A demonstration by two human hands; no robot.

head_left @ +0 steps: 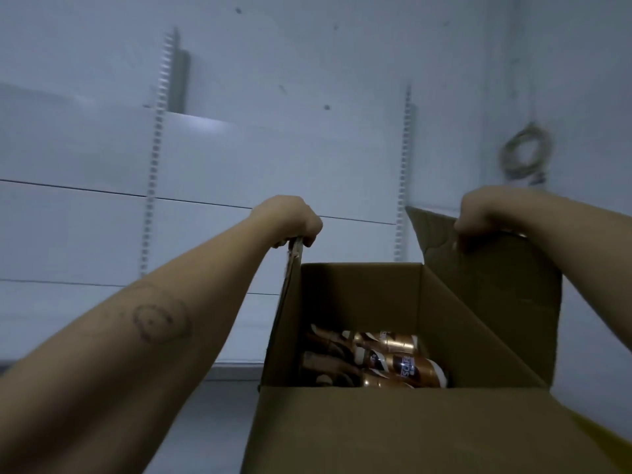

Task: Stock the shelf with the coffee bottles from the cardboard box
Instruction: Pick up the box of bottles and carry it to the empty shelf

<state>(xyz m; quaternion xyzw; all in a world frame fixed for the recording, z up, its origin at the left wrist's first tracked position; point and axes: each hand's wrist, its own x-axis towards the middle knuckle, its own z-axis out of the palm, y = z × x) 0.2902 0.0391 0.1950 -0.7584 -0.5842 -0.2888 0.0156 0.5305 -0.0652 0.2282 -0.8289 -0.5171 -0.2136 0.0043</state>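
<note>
An open brown cardboard box fills the lower middle of the view. Several brown and gold coffee bottles lie on their sides at its bottom. My left hand grips the top edge of the upright left flap. My right hand grips the top edge of the raised right flap. Behind the box run white shelves in several tiers, with nothing standing on them.
Two slotted white uprights run up the back panel. A coiled cable hangs on the white wall at the right. The near flap of the box folds down toward me.
</note>
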